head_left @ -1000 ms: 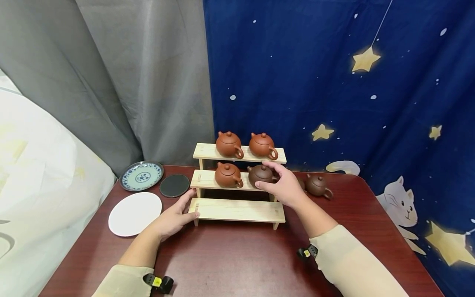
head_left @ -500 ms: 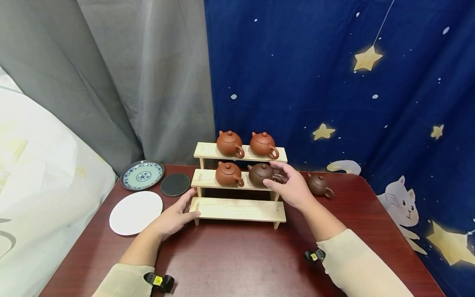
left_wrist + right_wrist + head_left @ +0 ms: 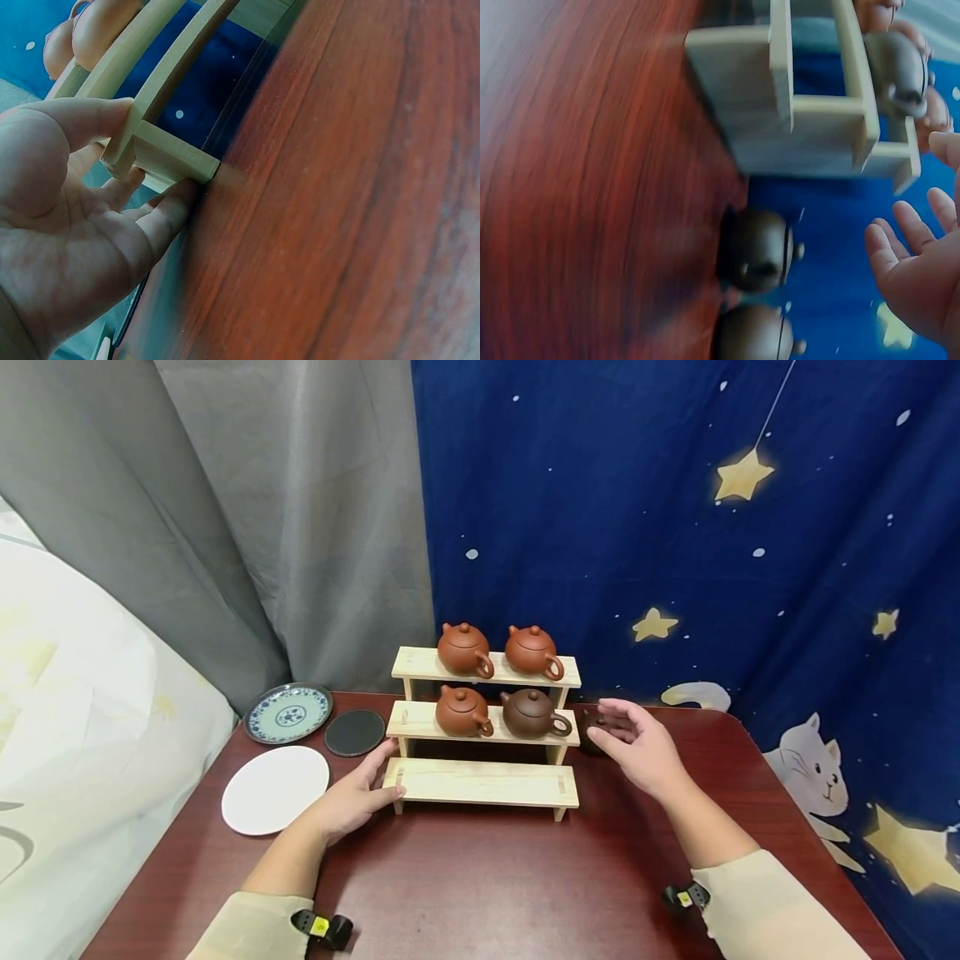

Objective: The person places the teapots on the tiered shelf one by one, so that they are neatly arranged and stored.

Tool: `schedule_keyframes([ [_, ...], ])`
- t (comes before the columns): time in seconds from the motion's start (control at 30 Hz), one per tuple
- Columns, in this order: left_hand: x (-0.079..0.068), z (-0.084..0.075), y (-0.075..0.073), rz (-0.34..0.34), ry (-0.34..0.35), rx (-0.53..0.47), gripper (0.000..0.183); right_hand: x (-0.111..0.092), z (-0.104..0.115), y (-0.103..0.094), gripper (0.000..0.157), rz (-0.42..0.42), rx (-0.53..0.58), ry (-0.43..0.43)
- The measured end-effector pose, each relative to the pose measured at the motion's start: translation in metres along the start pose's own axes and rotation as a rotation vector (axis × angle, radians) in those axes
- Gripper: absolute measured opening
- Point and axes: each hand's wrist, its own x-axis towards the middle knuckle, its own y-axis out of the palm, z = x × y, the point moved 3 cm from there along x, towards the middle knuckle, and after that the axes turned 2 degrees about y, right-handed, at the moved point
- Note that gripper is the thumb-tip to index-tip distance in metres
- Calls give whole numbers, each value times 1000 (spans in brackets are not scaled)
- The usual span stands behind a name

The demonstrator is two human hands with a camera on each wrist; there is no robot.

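Note:
A three-tier wooden stand [image 3: 480, 782] holds two reddish-brown teapots [image 3: 462, 650] [image 3: 534, 652] on its top step. One more reddish-brown teapot [image 3: 461, 712] and a dark brown teapot [image 3: 528, 714] sit on the middle step. My left hand [image 3: 348, 802] holds the left end of the bottom step, thumb on the board's edge and fingers around the end. My right hand [image 3: 648, 752], fingers spread, is right of the stand with nothing in it. It partly hides a dark teapot [image 3: 592, 739] on the table; two dark teapots [image 3: 759, 251] [image 3: 754, 334] show in the right wrist view.
Left of the stand lie a blue-patterned plate [image 3: 288, 714], a black round plate [image 3: 355, 732] and a white plate [image 3: 275, 790]. The reddish wooden table [image 3: 480, 885] extends in front. A grey curtain [image 3: 345, 527] and a blue starry curtain [image 3: 600, 527] hang behind.
My right hand has let go of the dark teapot on the middle step and moved right, over the dark teapots on the table. The left hand has stayed at the stand.

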Motion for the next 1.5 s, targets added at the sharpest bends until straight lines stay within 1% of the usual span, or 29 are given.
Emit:
schedule_keyframes([
  [0.07,0,-1,0,6,9,6,90,-1,-7,-8,54,-27,-23,5],
  [0.17,-1,-1,0,-3,1,-6,90,0,-19,-19,55,-69,-33,7],
  [0.3,-1,-1,-1,-3,1,-23,90,3,-37,-32,53,-115,-16,10],
  [0.43,-1,-1,0,0,3,-27,89,8,-53,-44,53,-158,-14,33],
  [0.63,-1,-2,1,0,2,-14,90,18,-79,-61,59,-195,-66,93],
  [0.73,-1,-3,1,1,7,-15,90,23,-89,-67,63,-183,-86,128],
  [0.83,-2,-3,1,0,6,-11,90,27,-98,-69,70,-151,-108,167],
  [1.03,-1,-1,1,-6,-8,-7,91,34,-112,-68,82,-64,-149,252],
  [1.17,0,-1,1,-1,-12,-11,92,38,-118,-64,89,-5,-158,284],
  [1.3,-1,0,1,-2,-8,-9,92,40,-121,-61,91,30,-166,297],
  [1.5,-1,0,0,-10,5,-21,90,41,-122,-57,89,60,-160,309],
])
